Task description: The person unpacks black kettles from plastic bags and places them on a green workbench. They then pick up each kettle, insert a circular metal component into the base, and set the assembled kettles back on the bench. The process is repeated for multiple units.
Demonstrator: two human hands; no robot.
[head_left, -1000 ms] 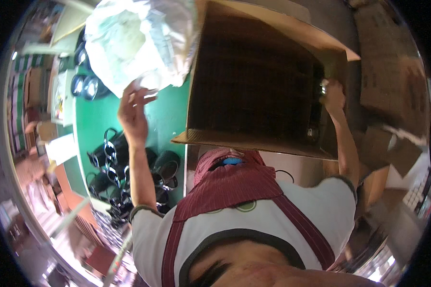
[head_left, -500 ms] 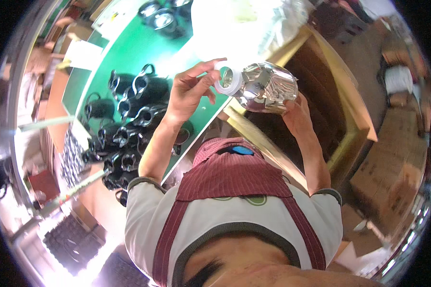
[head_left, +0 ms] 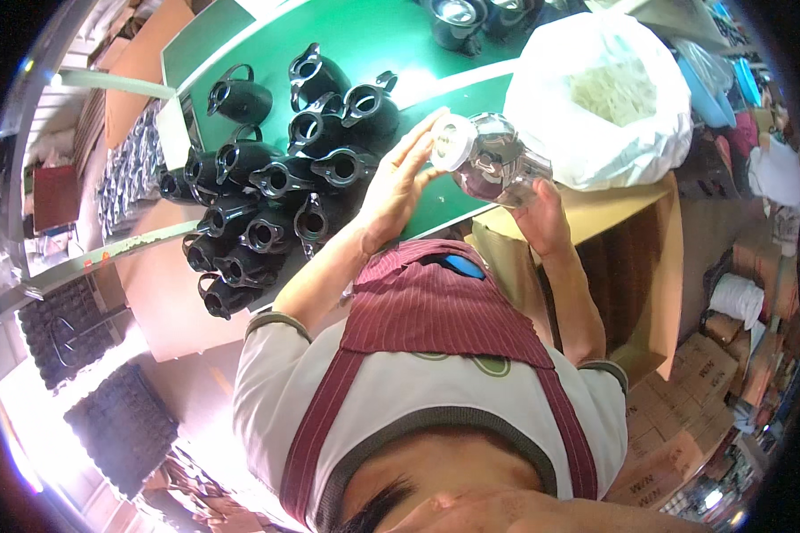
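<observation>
A silvery glass flask liner (head_left: 498,160) lies tilted on its side between my hands, above the edge of the green table. A white translucent plastic ring (head_left: 453,143) sits at its mouth. My left hand (head_left: 402,182) has its fingers and thumb around the ring's left side. With the fingers partly hidden behind the glass, my right hand (head_left: 542,218) grips the rounded bottom end of the liner.
Several black jugs (head_left: 316,129) crowd the green table (head_left: 249,44) at left; dark shiny vessels (head_left: 453,19) stand at the far edge. A white bag (head_left: 542,107) of translucent pieces is at right, above an open carton (head_left: 658,284). Stacked cartons (head_left: 684,382) lie farther right.
The view has shifted right and forward, bringing the white bag fully into sight. My left fingers have straightened along the ring, which now sits flush against the liner's mouth.
</observation>
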